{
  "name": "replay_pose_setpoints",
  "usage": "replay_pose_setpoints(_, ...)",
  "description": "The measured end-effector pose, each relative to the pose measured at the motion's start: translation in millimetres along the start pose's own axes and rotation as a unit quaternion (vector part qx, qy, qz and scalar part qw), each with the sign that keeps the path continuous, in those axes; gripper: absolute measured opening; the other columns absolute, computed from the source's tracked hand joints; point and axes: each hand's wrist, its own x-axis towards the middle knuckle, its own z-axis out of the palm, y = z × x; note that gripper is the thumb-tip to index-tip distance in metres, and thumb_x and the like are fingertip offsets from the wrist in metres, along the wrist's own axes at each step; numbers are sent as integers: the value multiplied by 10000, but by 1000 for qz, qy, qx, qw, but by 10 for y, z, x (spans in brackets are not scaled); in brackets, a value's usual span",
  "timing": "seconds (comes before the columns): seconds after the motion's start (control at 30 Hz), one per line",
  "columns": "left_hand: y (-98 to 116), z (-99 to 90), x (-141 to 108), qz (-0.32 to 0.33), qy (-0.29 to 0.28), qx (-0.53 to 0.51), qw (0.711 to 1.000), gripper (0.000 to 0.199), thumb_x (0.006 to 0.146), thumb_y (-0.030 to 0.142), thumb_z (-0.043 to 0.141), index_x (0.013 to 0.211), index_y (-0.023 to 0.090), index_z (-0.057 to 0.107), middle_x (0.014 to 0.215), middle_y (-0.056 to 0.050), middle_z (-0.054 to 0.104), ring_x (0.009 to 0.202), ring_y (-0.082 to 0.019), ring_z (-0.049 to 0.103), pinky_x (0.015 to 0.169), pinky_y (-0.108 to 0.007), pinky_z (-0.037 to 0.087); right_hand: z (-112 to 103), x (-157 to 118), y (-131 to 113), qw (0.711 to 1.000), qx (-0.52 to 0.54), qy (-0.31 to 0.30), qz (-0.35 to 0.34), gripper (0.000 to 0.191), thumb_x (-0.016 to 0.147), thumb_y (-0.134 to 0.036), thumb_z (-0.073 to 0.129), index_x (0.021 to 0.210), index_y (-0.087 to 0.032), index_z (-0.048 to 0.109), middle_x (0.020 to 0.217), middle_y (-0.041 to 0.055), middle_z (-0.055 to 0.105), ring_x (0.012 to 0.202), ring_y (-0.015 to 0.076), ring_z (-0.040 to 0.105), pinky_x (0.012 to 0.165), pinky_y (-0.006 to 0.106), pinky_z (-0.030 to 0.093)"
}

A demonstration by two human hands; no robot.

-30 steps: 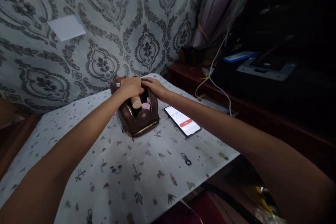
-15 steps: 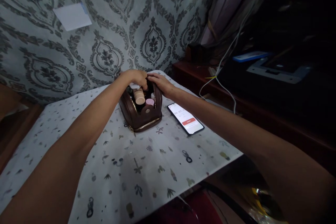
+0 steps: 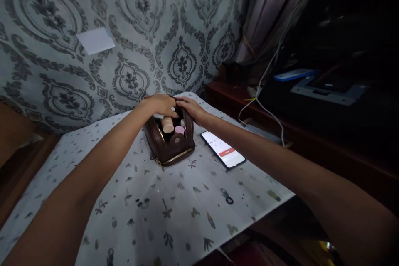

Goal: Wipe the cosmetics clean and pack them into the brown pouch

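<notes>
A brown bag (image 3: 156, 141) with a gold zip stands unzipped on the patterned tablecloth. Inside it show a beige-capped bottle (image 3: 167, 125) and a pink round lid (image 3: 179, 130). My left hand (image 3: 162, 104) reaches in over the bag's far left side, its fingers bent down beside something white; their tips are partly hidden, so what they hold is unclear. At the far right rim, my right hand (image 3: 190, 107) grips the bag's edge, thumb side hidden.
A lit phone (image 3: 225, 149) lies right of the bag, under my right forearm. White cables (image 3: 264, 70) hang near a dark red wooden surface (image 3: 227, 91). The patterned wall, with a white paper (image 3: 96, 40), rises behind the table.
My left hand's fingers have shifted slightly within the bag opening. My right hand stays at the rim. The whole view has tilted, so everything appears a little lower.
</notes>
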Motion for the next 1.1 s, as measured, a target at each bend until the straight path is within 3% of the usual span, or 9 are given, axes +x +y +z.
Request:
replay_pose_setpoints(0.1, -44, -34, -115, 47, 6, -25, 999, 529, 868, 603, 491, 1066, 187, 751, 1041, -103, 754, 889, -250, 670, 744, -297, 446, 6, -11, -9, 1000, 2, 3, -6, 244, 780, -267, 682, 1007, -192, 732, 1002, 26, 757, 980, 190, 671, 993, 363, 499)
replay_pose_setpoints(0.23, -108, -9, -177, 62, 7, -78, 995, 524, 771, 679, 586, 992, 232, 747, 933, -40, 745, 811, -213, 640, 707, -269, 410, 15, -27, -18, 1000, 11, -1, -9, 245, 779, -270, 680, 1009, -202, 729, 982, 17, 761, 931, 180, 678, 949, 347, 520)
replay_pose_setpoints(0.47, -220, 155, -172, 147, 46, -175, 972, 394, 861, 488, 543, 1070, 218, 739, 1191, -34, 710, 1075, -186, 631, 911, -222, 425, 34, -33, -11, 1000, 27, -6, -6, 239, 773, -276, 686, 997, -201, 725, 987, 17, 755, 932, 176, 675, 971, 352, 506)
replay_pose_setpoints(0.67, -221, 269, -196, 112, 94, -194, 970, 366, 829, 441, 606, 1074, 205, 739, 1174, -63, 706, 1057, -223, 645, 912, -276, 462, 48, -51, -19, 999, 33, -4, -3, 278, 748, -306, 722, 1009, -210, 728, 978, 10, 756, 931, 185, 673, 972, 361, 502)
replay_pose_setpoints(0.73, -187, 293, -285, 93, 163, -221, 957, 365, 844, 435, 596, 1095, 209, 734, 1167, -69, 714, 1055, -232, 643, 917, -301, 470, 53, -58, -18, 999, 37, 0, -2, 274, 747, -305, 723, 1005, -212, 731, 985, 4, 757, 942, 175, 670, 976, 344, 496)
replay_pose_setpoints(0.8, -154, 325, -424, 56, 257, -279, 924, 367, 870, 439, 566, 1097, 203, 732, 1147, -70, 725, 1036, -230, 647, 875, -302, 487, 58, -60, -7, 999, 43, 4, 5, 281, 748, -311, 721, 1011, -212, 729, 974, 1, 757, 918, 168, 671, 947, 335, 508)
replay_pose_setpoints(0.93, -186, 523, -739, -68, 419, -414, 805, 366, 897, 455, 518, 1014, 174, 721, 1009, -52, 751, 921, -209, 660, 776, -276, 504, 66, -51, 32, 998, 59, 16, 26, 319, 745, -344, 720, 1040, -222, 713, 948, -1, 752, 853, 166, 670, 853, 325, 526)
replay_pose_setpoints(1.03, -314, 861, -931, -168, 464, -418, 763, 338, 861, 449, 522, 932, 176, 709, 928, -40, 749, 908, -216, 650, 823, -292, 503, 68, -43, 55, 997, 69, 24, 35, 339, 738, -372, 726, 1044, -228, 701, 917, -6, 748, 845, 169, 666, 822, 315, 524)
replay_pose_setpoints(1.1, -395, 1153, -1054, -223, 429, -397, 780, 351, 855, 464, 483, 897, 187, 695, 919, -47, 748, 909, -230, 654, 814, -305, 504, 67, -39, 62, 996, 74, 25, 37, 347, 728, -380, 732, 1038, -227, 698, 905, -8, 749, 849, 169, 665, 820, 308, 524)
